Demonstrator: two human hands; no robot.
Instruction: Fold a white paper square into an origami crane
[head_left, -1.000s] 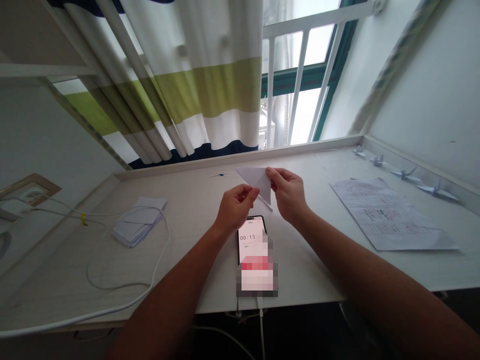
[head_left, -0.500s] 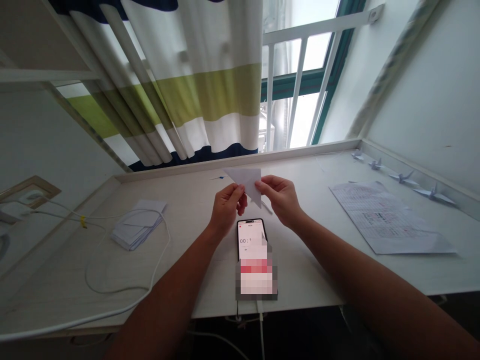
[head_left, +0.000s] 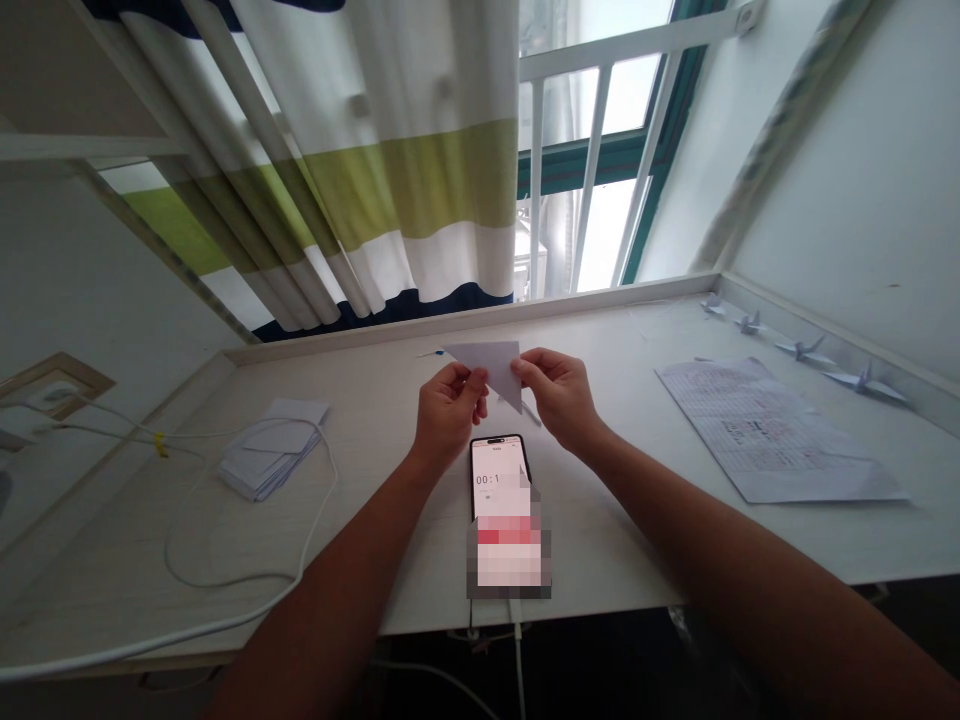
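Note:
A white sheet of paper folded to a triangle (head_left: 496, 362) is held up above the desk, one point hanging down. My left hand (head_left: 451, 408) pinches its lower left edge between thumb and fingers. On its right edge, my right hand (head_left: 559, 395) grips with the thumb in front and the fingers behind. Below both hands lies a phone (head_left: 499, 470) showing a timer, its lower part blurred out. Partly hidden behind the paper and my right hand is a thin pen-like stick (head_left: 530, 410). A small blue-tipped item (head_left: 439, 352) lies just beyond the paper's left corner.
A stack of white paper (head_left: 274, 450) sits at the left under a looping white cable (head_left: 336, 480). At the right lie written sheets (head_left: 772, 430), with several folded paper cranes (head_left: 802, 348) along the wall. A raised ledge (head_left: 375, 337) borders the desk's back, below a curtain (head_left: 420, 190).
Both hands keep their hold on the folded paper, which has tilted very slightly. The whole view has shifted a little.

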